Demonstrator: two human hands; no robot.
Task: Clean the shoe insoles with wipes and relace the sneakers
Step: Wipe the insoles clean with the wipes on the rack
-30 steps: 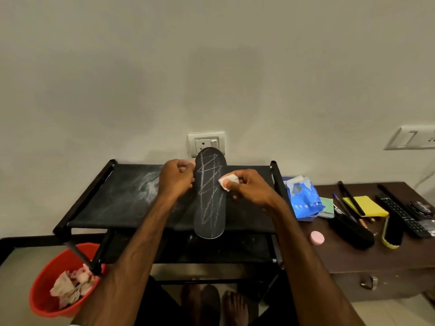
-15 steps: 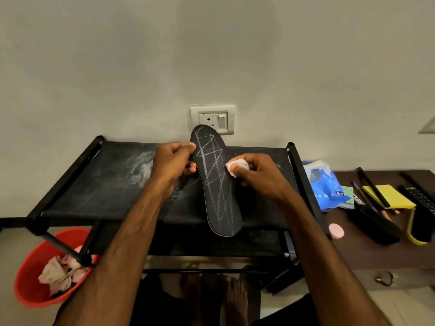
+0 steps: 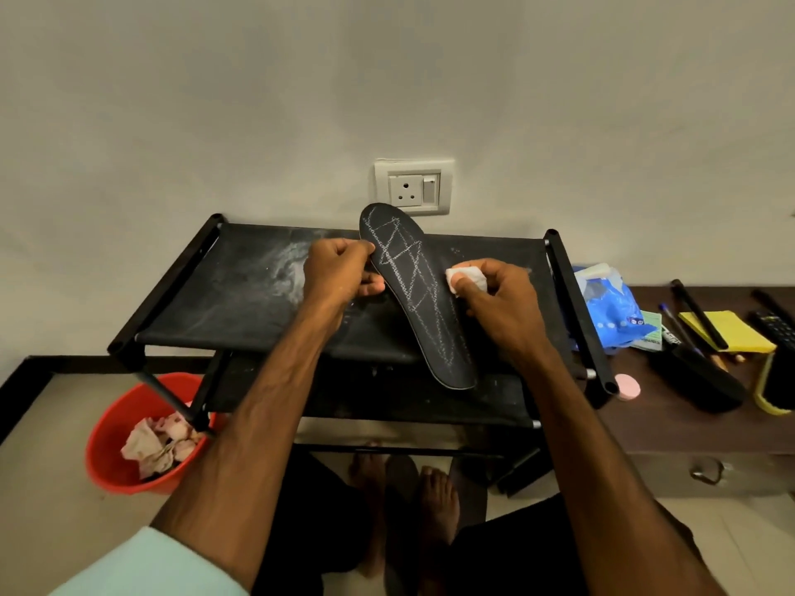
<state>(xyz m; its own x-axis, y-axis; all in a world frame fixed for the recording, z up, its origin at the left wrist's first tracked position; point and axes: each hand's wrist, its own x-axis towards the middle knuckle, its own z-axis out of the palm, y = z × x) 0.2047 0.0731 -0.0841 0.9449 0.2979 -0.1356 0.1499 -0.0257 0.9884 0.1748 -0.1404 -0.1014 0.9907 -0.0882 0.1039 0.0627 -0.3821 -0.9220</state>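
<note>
One long black foam insole [image 3: 419, 294] crossed with white chalk-like zigzag lines, tilted above the black fabric rack shelf [image 3: 241, 303], left hand [image 3: 340, 273] pinching its left edge, right hand [image 3: 494, 294] clamped on one folded white wipe [image 3: 462, 277] at its right edge, one red bucket [image 3: 116, 449] of crumpled wipes below left.

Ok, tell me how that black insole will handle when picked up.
Probably light: the left hand pinches the insole by one edge. Likely fairly stiff, since its length looks straight, not drooping. Thin, so probably bendable.
</note>
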